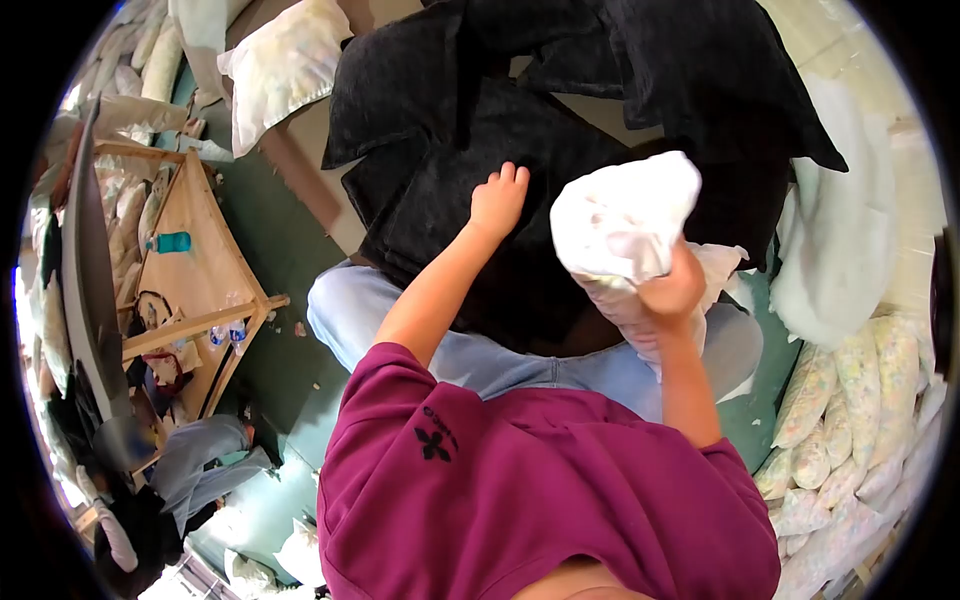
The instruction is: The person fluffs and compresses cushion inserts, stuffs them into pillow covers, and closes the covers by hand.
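Observation:
My right hand (672, 287) is closed around a bunched white pillow insert (625, 215), lifted over my lap to the right. Part of the insert hangs below the hand, beside my leg. On the black cushion cover (440, 215) in front of me lies my left hand (498, 202), its fingers curled in and pinching the velvety cloth. The cover spreads across my lap, and its opening cannot be made out.
More black cushion covers (700, 80) are heaped ahead. A filled white pillow (285, 70) lies at upper left. Stacked pillow inserts (850, 400) and white wadding (835, 230) are at right. A wooden frame (215, 235) with a teal bottle (170, 242) stands left, near another person's legs (205, 465).

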Tool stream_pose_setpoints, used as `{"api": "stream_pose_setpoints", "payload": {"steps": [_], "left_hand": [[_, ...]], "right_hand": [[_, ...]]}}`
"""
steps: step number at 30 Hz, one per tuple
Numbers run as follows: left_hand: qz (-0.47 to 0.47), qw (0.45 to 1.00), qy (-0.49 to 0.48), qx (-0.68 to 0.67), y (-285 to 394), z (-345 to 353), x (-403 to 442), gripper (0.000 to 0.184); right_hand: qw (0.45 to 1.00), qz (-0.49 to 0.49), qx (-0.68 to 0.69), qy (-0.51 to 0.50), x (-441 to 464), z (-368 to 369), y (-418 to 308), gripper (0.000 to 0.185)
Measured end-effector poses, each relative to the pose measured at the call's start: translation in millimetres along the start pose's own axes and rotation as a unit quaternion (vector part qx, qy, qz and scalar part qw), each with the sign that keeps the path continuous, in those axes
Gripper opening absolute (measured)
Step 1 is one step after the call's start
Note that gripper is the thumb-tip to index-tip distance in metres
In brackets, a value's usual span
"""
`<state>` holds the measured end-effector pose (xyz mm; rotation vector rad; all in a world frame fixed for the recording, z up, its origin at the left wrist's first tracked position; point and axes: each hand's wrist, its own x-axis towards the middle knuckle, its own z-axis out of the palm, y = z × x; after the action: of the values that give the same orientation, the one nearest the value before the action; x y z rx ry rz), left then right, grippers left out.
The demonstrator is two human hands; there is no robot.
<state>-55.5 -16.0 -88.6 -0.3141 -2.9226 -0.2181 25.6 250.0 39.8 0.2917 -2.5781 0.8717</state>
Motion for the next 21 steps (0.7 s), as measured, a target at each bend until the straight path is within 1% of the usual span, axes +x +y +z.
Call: {"api": "stream_pose_setpoints", "payload": {"steps": [1, 2, 3, 5, 6, 7, 9, 10, 11, 13, 14, 15, 17, 18, 20, 21], "left_hand": [[0.022, 0.999, -0.003, -0.040, -10.0, 0.4, -1.0, 0.014], [0.045, 0.996, -0.007, -0.081, -18.1, 1.4, -3.5, 0.012], [0.026, 0.989, -0.025, -0.142, -21.1, -8.1, -4.7, 0.016], [-0.019, 0.942, 0.011, -0.334, -32.6, -5.5, -8.8, 0.019], [-0.085, 0.881, -0.047, -0.464, -39.4, -4.6, -11.3, 0.018], [-0.138, 0.830, -0.077, -0.535, -47.7, -4.3, -10.6, 0.018], [-0.243, 0.698, -0.137, -0.659, -61.7, -4.8, -10.1, 0.018], [-0.281, 0.633, -0.087, -0.716, -64.7, -6.8, -4.7, 0.019], [-0.263, 0.565, -0.044, -0.781, -70.8, 0.6, 2.0, 0.015], [-0.217, 0.606, 0.001, -0.766, -77.3, -4.3, 14.8, 0.012], [-0.201, 0.618, 0.010, -0.760, -77.3, -6.7, 18.8, 0.011], [-0.193, 0.598, 0.020, -0.778, -75.0, -19.0, 23.2, 0.011], [-0.201, 0.592, 0.003, -0.780, -68.5, -37.2, 30.9, 0.010], [-0.174, 0.624, -0.002, -0.762, -62.3, -46.0, 34.6, 0.009], [-0.110, 0.681, -0.003, -0.724, -31.3, -79.8, 32.7, 0.008], [-0.043, 0.747, 0.021, -0.663, -6.4, -91.9, 25.3, 0.010]], "right_hand": [[1.000, -0.007, -0.001, -0.010, 1.6, 9.9, -4.7, 0.056], [1.000, -0.004, -0.006, -0.025, 3.8, 18.6, -11.1, 0.064], [1.000, -0.013, -0.009, -0.023, 8.9, 25.6, -17.9, 0.066], [0.999, -0.035, -0.016, -0.022, 23.5, 41.7, -29.7, 0.070], [0.997, -0.028, -0.061, -0.030, 30.0, 51.6, -34.6, 0.077], [0.996, -0.018, -0.062, -0.065, 41.0, 61.2, -45.8, 0.075], [0.988, 0.004, -0.065, -0.139, 63.7, 75.7, -71.0, 0.072], [0.980, -0.021, -0.098, -0.172, 65.9, 89.3, -69.4, 0.072], [0.969, -0.050, -0.101, -0.219, 69.1, 93.4, -74.0, 0.070], [0.939, -0.108, -0.106, -0.308, 80.5, 101.7, -83.5, 0.066], [0.927, -0.152, -0.125, -0.319, 85.5, 105.2, -85.0, 0.053], [0.917, -0.167, -0.128, -0.340, 90.6, 108.6, -86.6, 0.049], [0.896, -0.196, -0.134, -0.376, 102.4, 113.3, -85.8, 0.041], [0.884, -0.186, -0.153, -0.400, 108.4, 117.6, -87.2, 0.032], [0.936, -0.057, -0.052, -0.344, 93.4, 157.0, -37.4, 0.030], [0.951, 0.011, 0.001, -0.310, 86.9, 168.6, -18.9, 0.030]]}}
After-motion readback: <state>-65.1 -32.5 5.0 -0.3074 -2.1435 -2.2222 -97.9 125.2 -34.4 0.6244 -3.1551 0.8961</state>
